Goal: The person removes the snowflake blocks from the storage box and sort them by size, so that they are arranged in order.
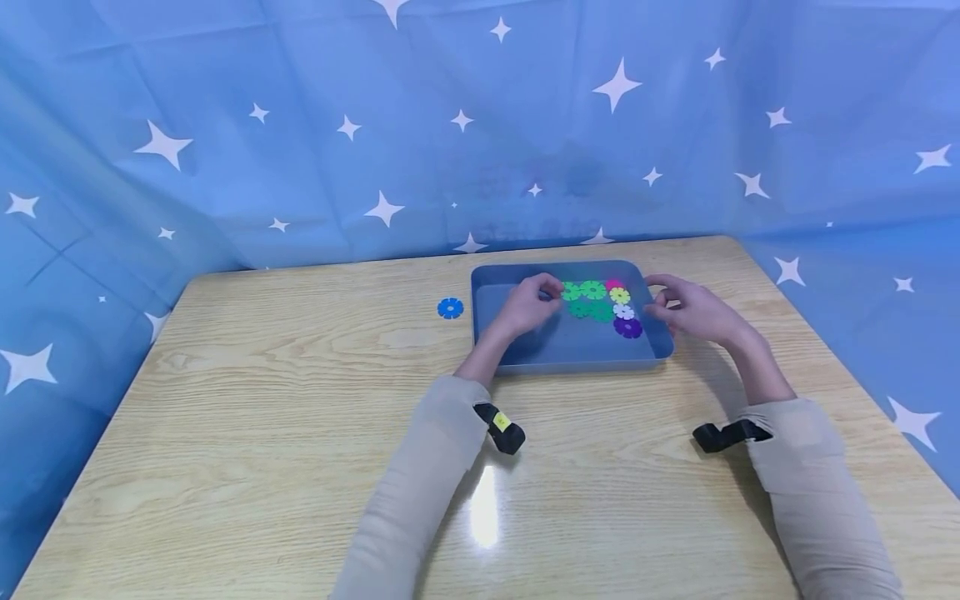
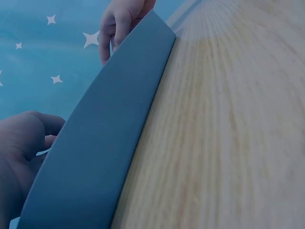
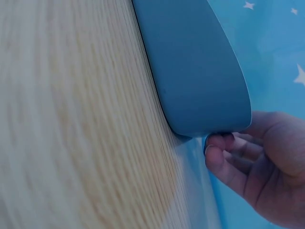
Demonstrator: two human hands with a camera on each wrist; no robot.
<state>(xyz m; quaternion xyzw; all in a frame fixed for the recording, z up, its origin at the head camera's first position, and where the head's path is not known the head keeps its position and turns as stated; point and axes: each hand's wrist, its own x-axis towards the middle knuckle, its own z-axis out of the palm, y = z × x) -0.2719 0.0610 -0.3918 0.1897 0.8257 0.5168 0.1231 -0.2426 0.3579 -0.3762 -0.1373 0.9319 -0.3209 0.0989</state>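
A shallow grey-blue tray (image 1: 540, 354) holds several toothed plastic discs: light green (image 1: 592, 290), darker green (image 1: 601, 311), pink, yellow (image 1: 619, 296), white (image 1: 624, 312) and purple (image 1: 628, 328). My left hand (image 1: 531, 304) reaches over the tray with bent fingers, its fingertips beside the leftmost light green disc (image 1: 571, 291). The tray wall hides part of that hand in the left wrist view. At the tray's right end is my right hand (image 1: 690, 310), thumb and index finger near the rim. A thin dark blue edge shows by its fingertips (image 3: 215, 157); what it belongs to is unclear.
One blue toothed disc (image 1: 450, 308) lies on the wooden table (image 1: 300, 433), left of the tray. Behind the table hangs a blue curtain (image 1: 420, 150) with white stars. Black wrist mounts (image 1: 506, 433) hang below both sleeves.
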